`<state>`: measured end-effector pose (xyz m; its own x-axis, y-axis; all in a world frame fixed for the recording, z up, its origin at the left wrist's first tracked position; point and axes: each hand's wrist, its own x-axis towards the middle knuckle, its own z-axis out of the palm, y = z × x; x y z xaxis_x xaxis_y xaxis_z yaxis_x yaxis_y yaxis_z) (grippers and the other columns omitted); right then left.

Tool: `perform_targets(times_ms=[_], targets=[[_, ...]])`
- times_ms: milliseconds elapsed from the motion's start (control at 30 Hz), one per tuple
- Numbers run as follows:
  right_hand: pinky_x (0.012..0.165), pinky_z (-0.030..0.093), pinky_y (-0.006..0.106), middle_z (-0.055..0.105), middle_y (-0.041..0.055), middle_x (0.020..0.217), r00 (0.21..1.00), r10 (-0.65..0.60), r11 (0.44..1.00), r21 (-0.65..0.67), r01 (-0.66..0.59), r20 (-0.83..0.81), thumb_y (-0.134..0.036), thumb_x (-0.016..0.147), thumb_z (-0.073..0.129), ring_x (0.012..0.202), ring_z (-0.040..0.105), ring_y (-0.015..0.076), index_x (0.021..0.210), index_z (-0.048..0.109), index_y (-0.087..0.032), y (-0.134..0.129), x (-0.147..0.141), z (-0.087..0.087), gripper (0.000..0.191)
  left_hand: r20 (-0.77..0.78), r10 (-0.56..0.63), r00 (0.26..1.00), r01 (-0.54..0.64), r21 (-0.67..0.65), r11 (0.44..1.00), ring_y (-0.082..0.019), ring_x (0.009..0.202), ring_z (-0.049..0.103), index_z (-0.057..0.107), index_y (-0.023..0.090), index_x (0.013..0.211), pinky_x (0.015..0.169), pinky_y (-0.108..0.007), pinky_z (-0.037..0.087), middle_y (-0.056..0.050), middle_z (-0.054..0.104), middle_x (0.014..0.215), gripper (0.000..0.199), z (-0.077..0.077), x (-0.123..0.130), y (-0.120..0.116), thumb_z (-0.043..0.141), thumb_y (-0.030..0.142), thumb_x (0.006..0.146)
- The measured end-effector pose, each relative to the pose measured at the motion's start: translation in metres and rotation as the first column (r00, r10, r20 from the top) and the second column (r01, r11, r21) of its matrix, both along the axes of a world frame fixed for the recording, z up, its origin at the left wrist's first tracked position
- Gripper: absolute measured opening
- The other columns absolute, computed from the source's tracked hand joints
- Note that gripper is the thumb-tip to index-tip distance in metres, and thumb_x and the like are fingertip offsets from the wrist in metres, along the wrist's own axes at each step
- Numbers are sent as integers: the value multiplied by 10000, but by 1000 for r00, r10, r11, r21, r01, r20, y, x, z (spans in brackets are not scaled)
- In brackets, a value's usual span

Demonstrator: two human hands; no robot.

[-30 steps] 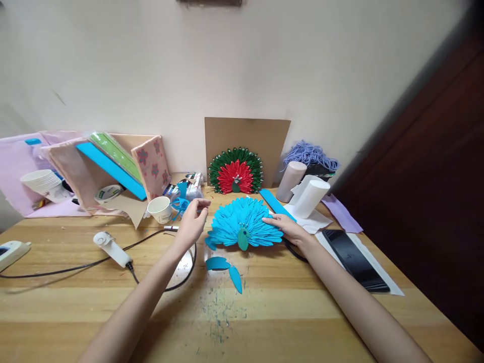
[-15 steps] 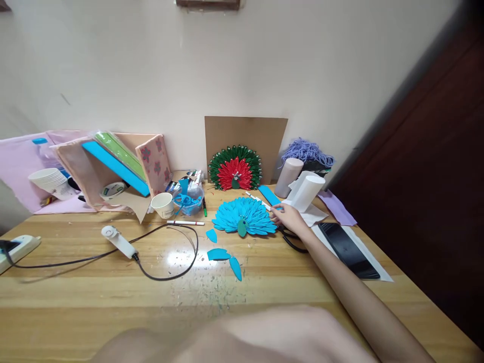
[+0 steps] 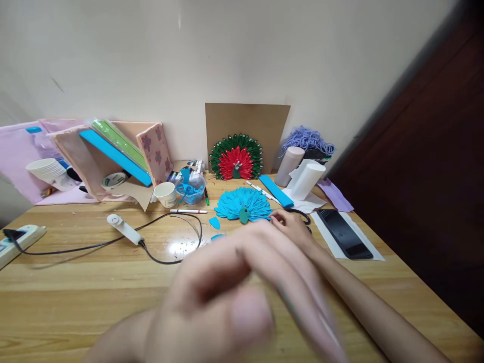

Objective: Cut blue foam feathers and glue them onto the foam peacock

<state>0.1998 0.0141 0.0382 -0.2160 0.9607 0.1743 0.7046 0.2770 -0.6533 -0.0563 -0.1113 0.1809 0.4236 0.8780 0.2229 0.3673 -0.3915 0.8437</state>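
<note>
- Judging the step: seemingly between two touches in handling the blue peacock [image 3: 244, 199], lying on the bench [image 3: 86, 282] in front of the red-and-green peacock [image 3: 236, 161].
- Placing right hand [image 3: 293, 228] at the right edge of the blue peacock, fingers bent — cannot tell whether pinching the edge or only resting beside it.
- Holding left hand [image 3: 215, 312] blurred near the camera, grip loosely released, carrying nothing visible, partly covering a blue petal [image 3: 218, 237].
- For next move, probably calling for light, precise fingers — and for not crushing the layered petals.
</note>
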Motion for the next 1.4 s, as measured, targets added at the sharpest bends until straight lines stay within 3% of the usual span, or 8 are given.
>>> perform_targets(times_ms=[133,233,333,600,800,1033,1233,1400], targets=[[778,454,364,654,104,926,980,-170,981,115,159,102,-235,794,483,861,611,259,891,592,-188,4,31,-11,153,-78,33,996,-32,9,999,-210,900,578,615,222,897,796,-380,466,-61,647,947,289,-56,-5,54,421,433,861],[818,446,365,612,129,970,940,-242,969,110,221,239,-237,740,531,936,581,270,907,569,-159,7,50,-24,188,-299,110,948,-108,23,994,-231,942,571,593,190,904,816,-371,450,-88,623,987,198,-113,-16,89,556,351,796],[826,441,348,606,129,980,922,-215,976,49,210,322,-194,714,541,953,576,264,921,562,-155,9,59,-35,212,-411,62,909,-70,-4,998,-230,931,581,588,190,919,801,-344,448,-83,610,1001,236,-145,-23,102,644,317,728],[797,432,342,588,172,1009,870,-214,974,27,225,445,-182,699,542,952,571,288,962,547,-123,4,69,-30,269,-480,26,877,-37,-14,999,-222,848,571,592,194,866,699,-312,424,-54,631,878,208,-153,-24,104,628,361,746],[698,428,301,629,117,944,855,-137,972,-99,214,499,-184,646,581,867,602,267,908,549,-177,-2,80,-21,264,-451,105,887,-7,214,977,-234,975,502,596,191,947,832,-367,396,-84,577,1017,178,-152,-9,98,536,320,839],[707,424,347,617,171,988,767,-324,932,49,358,554,-303,739,574,922,586,312,927,592,-156,-13,68,1,239,-452,-44,891,136,174,975,-211,915,481,614,189,840,806,-343,376,-64,592,932,158,-159,5,93,538,327,850],[654,459,318,628,72,813,991,-114,989,-86,120,71,-387,820,492,712,586,191,792,568,-181,-22,27,0,222,-78,185,980,-186,-14,982,-177,730,564,595,158,821,661,-292,414,-45,639,785,209,-167,19,90,482,326,869],[544,491,258,612,14,723,823,-83,882,-427,-202,-562,-511,739,595,562,564,109,831,557,-170,-33,-27,-21,356,114,215,970,-205,-94,974,-180,755,606,637,159,870,680,-279,441,-54,683,844,195,-170,47,88,497,294,850]])
